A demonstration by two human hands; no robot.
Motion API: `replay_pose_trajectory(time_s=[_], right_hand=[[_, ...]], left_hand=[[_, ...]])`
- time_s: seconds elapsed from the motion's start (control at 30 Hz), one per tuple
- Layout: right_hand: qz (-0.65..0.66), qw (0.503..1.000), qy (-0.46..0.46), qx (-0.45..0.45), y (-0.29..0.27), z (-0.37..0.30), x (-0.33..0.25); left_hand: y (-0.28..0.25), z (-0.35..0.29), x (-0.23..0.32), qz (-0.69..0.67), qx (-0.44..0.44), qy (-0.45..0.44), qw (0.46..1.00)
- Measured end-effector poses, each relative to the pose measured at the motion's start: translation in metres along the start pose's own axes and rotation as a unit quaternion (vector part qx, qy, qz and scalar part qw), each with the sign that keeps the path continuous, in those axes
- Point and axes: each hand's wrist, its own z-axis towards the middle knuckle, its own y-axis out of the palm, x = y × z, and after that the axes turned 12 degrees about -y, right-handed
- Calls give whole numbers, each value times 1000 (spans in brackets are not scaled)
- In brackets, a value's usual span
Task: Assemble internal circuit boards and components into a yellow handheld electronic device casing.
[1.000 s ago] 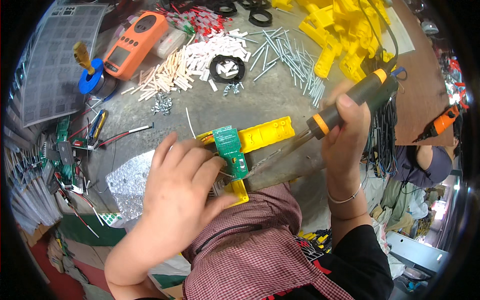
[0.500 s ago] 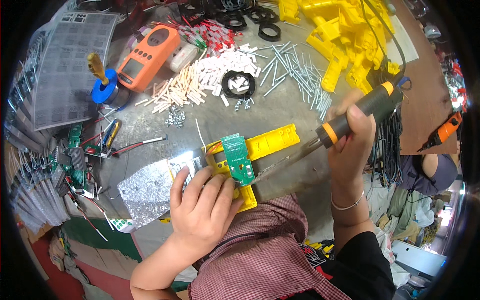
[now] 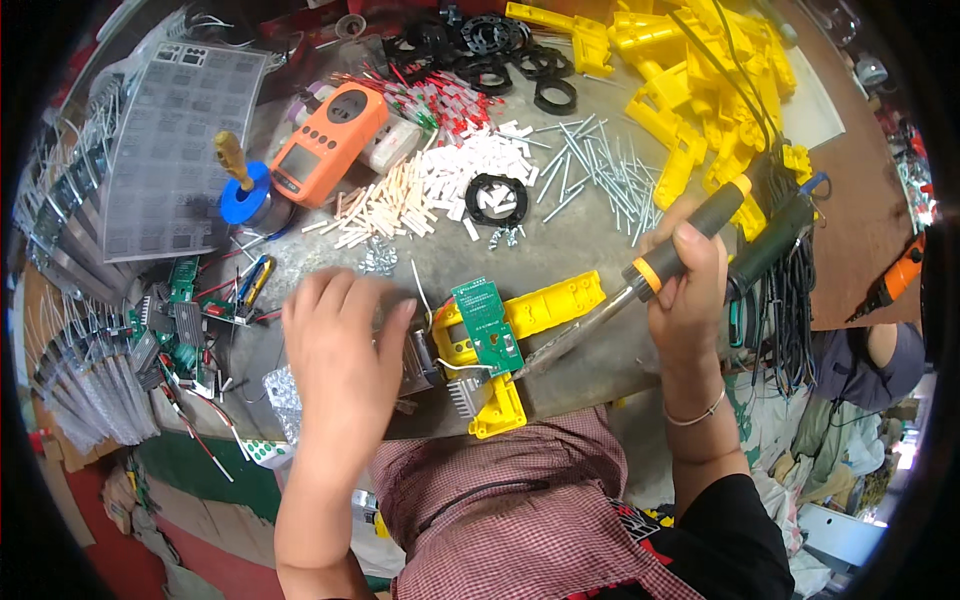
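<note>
A soldering iron point(image 3: 690, 240) with a black handle and yellow-orange rings is gripped in my right hand point(image 3: 683, 275). Its shaft slants down to the left, the tip by the lower right edge of a green circuit board point(image 3: 487, 322). The board lies across a yellow plastic housing point(image 3: 550, 305), with a white wire at its left. A grey finned heat sink point(image 3: 464, 397) sits against the housing's near end. My left hand point(image 3: 345, 325), slightly blurred, is off the housing, thumb apart from the fingers, over a shiny metallic part point(image 3: 415, 360) that it partly hides.
Behind lie white and beige tubes point(image 3: 480, 160), long screws point(image 3: 600, 170), an orange meter point(image 3: 330, 145), a blue solder spool point(image 3: 248, 205) and yellow housings point(image 3: 700, 90). Wired circuit boards point(image 3: 175, 330) are at the left. Black cables point(image 3: 785, 320) hang at the right.
My left hand has lifted off the board and housing and moved left, uncovering the heat sink. The iron stays near the board's edge. The whole view has shifted slightly.
</note>
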Motion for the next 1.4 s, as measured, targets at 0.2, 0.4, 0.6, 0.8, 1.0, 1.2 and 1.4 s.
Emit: replay_pose_trajectory(time_s=[0.2,0.4,0.6,0.8,1.0,1.2,1.4], right_hand=[[58,996,49,-38,-13,4,5],[77,994,66,-40,-9,7,12],[20,993,100,-62,-7,12,9],[17,995,95,-18,3,14,4],[-4,995,93,-18,2,22,9],[6,993,107,-47,0,25,13],[13,994,107,-32,4,24,15]], left_hand=[[18,12,1,-121,-131,-118,977],[8,-17,21,-157,-102,-23,982],[7,-5,24,-150,-194,18,969],[4,3,29,-117,-241,16,963],[2,6,31,-117,-276,-16,954],[3,7,33,-111,-281,-34,953],[4,5,34,-105,-273,-30,956]])
